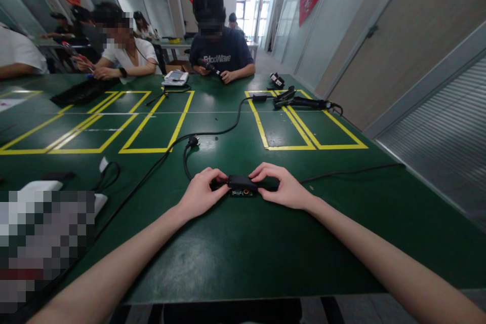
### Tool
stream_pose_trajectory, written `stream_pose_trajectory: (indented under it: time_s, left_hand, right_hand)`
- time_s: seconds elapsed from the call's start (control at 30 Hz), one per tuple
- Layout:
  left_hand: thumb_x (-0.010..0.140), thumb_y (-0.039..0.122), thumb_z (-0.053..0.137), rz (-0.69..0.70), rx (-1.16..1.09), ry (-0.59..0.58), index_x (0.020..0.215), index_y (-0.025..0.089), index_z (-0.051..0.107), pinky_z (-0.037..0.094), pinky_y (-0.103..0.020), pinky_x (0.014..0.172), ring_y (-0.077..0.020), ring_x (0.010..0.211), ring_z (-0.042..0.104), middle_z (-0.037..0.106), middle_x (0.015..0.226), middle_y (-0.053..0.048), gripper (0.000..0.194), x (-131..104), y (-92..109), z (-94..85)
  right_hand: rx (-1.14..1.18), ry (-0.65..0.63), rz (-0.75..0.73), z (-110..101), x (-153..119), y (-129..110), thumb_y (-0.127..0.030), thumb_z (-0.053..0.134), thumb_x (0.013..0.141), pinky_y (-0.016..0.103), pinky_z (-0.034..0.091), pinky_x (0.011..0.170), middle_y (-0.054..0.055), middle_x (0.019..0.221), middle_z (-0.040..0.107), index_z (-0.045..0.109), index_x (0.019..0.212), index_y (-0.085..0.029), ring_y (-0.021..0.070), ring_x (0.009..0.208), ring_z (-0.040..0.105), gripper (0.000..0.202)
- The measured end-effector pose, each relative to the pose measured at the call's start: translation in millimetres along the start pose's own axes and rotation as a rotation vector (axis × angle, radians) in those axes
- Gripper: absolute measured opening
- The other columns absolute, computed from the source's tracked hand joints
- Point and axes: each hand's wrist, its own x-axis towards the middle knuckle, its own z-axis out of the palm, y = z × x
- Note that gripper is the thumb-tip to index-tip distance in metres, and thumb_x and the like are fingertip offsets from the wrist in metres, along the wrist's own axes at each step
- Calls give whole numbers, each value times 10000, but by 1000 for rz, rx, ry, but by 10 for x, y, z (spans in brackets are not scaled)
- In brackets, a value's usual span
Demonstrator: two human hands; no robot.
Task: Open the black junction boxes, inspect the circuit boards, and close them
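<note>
Black box (242,182), centred between both hands at the near middle of the green table (212,253). Below its upper part shows a marked strip (243,193) with an orange ring; I cannot tell whether it is a label or a circuit board. In my judgement, the box could tip or slip, since the fingertips grip only its ends and uneven pressure would turn it. A tug on the right cord (349,170), which runs off from behind the right hand, could twist it away. The plug (193,142) lies beyond the left hand, near the long cable (152,167); drawn leftward, its short cord (185,162) could snag there.

Relative to the fingers, I see the box to the right of the left hand (203,192), whose thumb and fingers pinch its left end, and to the left of the right hand (283,187), whose thumb and fingers grasp its right end. Farther off lie yellow tape outlines (290,148).
</note>
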Motion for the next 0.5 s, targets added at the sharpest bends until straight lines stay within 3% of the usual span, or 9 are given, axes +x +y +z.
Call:
stream_pose_trajectory:
  time_s: [0.17, 0.37, 0.5]
  left_hand:
    - [809, 238, 696, 2, 17, -22, 940, 206, 708, 546, -327, 773, -187, 800, 649, 681, 866, -22, 135, -10, 2, -15]
    - [758, 173, 689, 116, -5, -86, 1235, 221, 639, 565, -368, 886, -212, 944, 676, 708, 1053, -47, 482, -43, -1, -28]
    - [784, 205, 744, 196, 38, -113, 1237, 228, 646, 552, -390, 942, -239, 1042, 672, 722, 1138, -62, 464, -53, 16, -8]
  right_hand:
    - [-18, -39, -19, 10, -25, -4, -186, 770, 801, 421, 557, 921, 78, 1080, 708, 684, 882, -209, 221, 996, 702, 120]
    - [-37, -47, -57, 38, -41, 29, -166, 751, 835, 405, 557, 926, 81, 1098, 696, 683, 897, -205, 211, 1016, 697, 100]
    - [-57, -54, -60, 45, -36, 35, -173, 743, 843, 406, 566, 919, 85, 1097, 700, 693, 905, -210, 217, 1015, 697, 89]
